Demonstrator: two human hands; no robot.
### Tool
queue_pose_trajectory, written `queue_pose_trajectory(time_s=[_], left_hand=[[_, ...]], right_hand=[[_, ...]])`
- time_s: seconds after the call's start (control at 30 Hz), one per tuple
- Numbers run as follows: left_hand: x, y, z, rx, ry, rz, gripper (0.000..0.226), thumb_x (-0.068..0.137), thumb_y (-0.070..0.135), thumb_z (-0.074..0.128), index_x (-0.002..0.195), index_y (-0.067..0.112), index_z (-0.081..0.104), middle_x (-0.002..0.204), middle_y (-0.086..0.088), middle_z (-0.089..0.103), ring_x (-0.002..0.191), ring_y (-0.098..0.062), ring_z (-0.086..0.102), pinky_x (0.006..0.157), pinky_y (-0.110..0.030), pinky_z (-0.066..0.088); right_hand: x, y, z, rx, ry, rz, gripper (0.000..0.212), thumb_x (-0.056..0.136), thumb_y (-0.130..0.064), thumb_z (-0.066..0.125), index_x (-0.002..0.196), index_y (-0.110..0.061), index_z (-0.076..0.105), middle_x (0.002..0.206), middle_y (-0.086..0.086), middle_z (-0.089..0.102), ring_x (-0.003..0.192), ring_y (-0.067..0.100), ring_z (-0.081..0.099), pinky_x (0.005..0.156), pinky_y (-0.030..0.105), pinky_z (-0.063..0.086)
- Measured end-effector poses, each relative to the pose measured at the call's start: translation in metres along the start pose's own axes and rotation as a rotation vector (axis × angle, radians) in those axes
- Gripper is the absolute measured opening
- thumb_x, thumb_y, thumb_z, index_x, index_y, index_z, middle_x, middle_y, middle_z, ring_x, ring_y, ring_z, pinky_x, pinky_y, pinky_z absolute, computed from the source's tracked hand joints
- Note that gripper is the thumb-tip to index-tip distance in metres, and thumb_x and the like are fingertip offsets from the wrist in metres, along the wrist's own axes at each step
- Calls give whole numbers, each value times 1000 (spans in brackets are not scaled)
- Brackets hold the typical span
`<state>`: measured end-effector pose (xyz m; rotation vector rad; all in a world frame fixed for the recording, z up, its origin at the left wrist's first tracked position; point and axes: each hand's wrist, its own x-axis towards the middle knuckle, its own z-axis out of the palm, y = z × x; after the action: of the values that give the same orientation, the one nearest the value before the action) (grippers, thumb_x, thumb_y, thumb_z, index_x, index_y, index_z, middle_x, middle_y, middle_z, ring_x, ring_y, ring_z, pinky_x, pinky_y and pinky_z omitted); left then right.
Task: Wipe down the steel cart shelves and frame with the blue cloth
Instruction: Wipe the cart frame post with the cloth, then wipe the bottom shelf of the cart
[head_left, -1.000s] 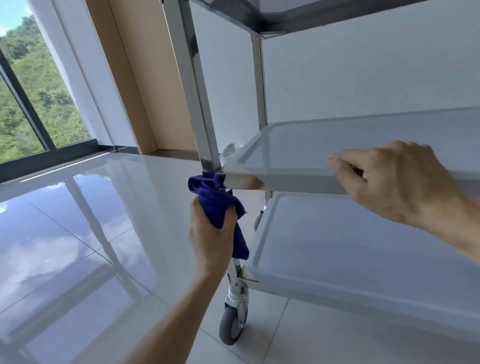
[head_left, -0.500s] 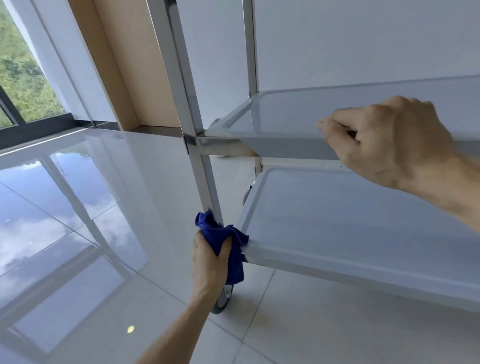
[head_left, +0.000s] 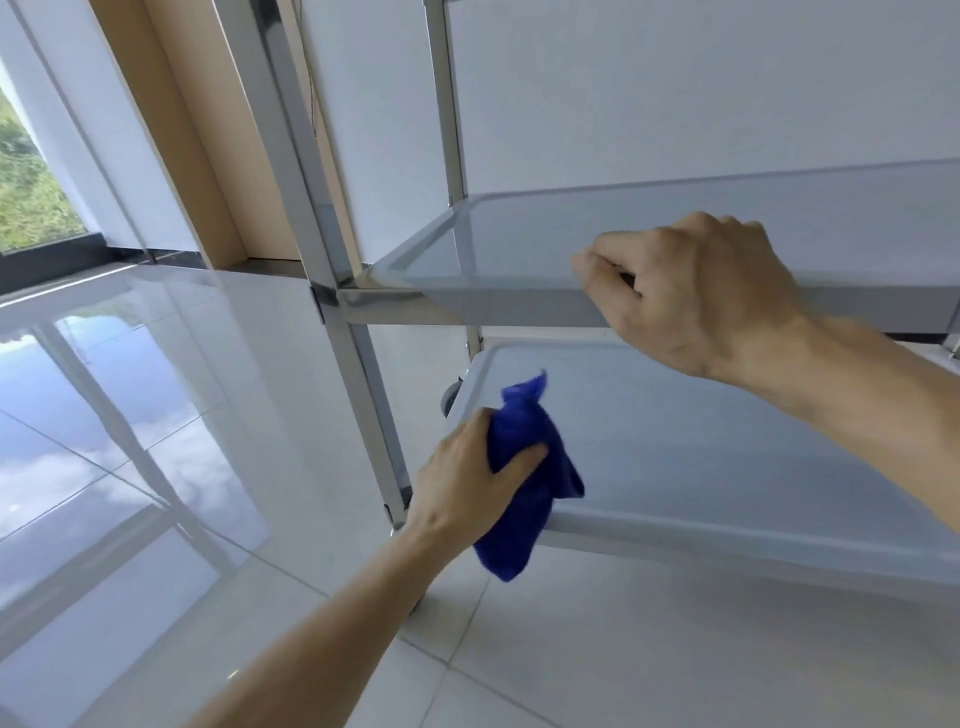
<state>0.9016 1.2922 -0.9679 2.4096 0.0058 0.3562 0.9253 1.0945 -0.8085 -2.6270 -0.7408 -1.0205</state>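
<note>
The left hand (head_left: 470, 478) is gripping the blue cloth (head_left: 524, 478) at the bottom shelf (head_left: 727, 467); the right hand (head_left: 696, 291) is clasping the middle shelf's rim (head_left: 519, 306).

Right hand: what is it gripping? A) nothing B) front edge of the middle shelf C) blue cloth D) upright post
B: the right hand curls over the front edge of the middle shelf, while the left hand holds the blue cloth.

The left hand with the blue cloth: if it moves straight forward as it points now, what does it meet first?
Probably the lower shelf: the left hand points the blue cloth over its front corner; depth is unclear.
</note>
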Motion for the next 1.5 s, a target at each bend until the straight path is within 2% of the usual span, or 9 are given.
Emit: queue_pose_trajectory(time_s=[0.17,0.3,0.5,0.73,0.9,1.0,1.17,1.33,1.5], left_hand=[[8,-6,15,461,-161,77,74,88,67,51,147,25,32,146,2,43,128,-21,44,106,-39,35],[-13,-19,-14,216,81,230,40,95,50,53,132,33,51,133,14,53,115,-8,51,96,-28,41],[-46,-33,-74,-133,411,184,16,95,45,51,86,33,54,79,16,64,71,-7,63,58,-21,50],[-8,-33,-106,-401,437,33,55,84,50,71,118,27,36,103,9,54,84,5,60,71,-13,52],[9,-26,-83,-483,354,117,26,97,10,56,109,15,33,83,-23,42,84,-47,54,75,-49,57],[10,-33,-81,-450,384,164,24,97,5,52,109,13,32,85,-28,45,79,-47,53,72,-54,54],[6,-37,-84,-423,410,217,24,99,5,48,110,15,29,86,-21,55,73,-38,59,61,-22,54],[2,-38,-80,-418,403,258,25,98,1,48,112,11,30,75,2,50,69,-32,58,64,-36,58],[4,-36,-74,-424,432,266,23,98,1,48,111,10,31,67,16,46,70,-35,54,64,-35,58]], right_hand=[[-11,-2,-13,89,130,-221,24,100,-21,47,99,-15,71,100,0,71,101,33,60,85,46,48],[-41,0,-7,128,323,-503,21,91,1,53,100,-4,71,106,14,66,95,37,56,85,48,46],[-88,-24,65,258,-329,-363,28,94,-27,62,120,-19,66,117,-1,61,105,24,53,91,40,46],[-80,-51,153,197,-818,-14,112,60,-85,60,143,-59,-10,163,-8,5,150,27,4,117,60,14],[-104,-97,196,32,-510,7,87,67,-64,66,142,-43,28,150,-4,34,130,34,38,109,58,27],[-97,-137,215,7,-425,18,80,68,-57,73,136,-35,37,145,1,39,121,38,43,106,60,29],[-101,-141,212,-29,-434,-60,82,78,-49,74,143,-33,27,151,4,30,125,36,41,106,58,32],[-140,-60,171,-33,-317,-281,56,89,-41,47,145,-35,43,148,0,47,120,33,54,98,50,45],[-187,18,150,-161,-103,-295,59,82,-28,75,138,-29,55,136,8,60,108,38,61,88,52,50]])
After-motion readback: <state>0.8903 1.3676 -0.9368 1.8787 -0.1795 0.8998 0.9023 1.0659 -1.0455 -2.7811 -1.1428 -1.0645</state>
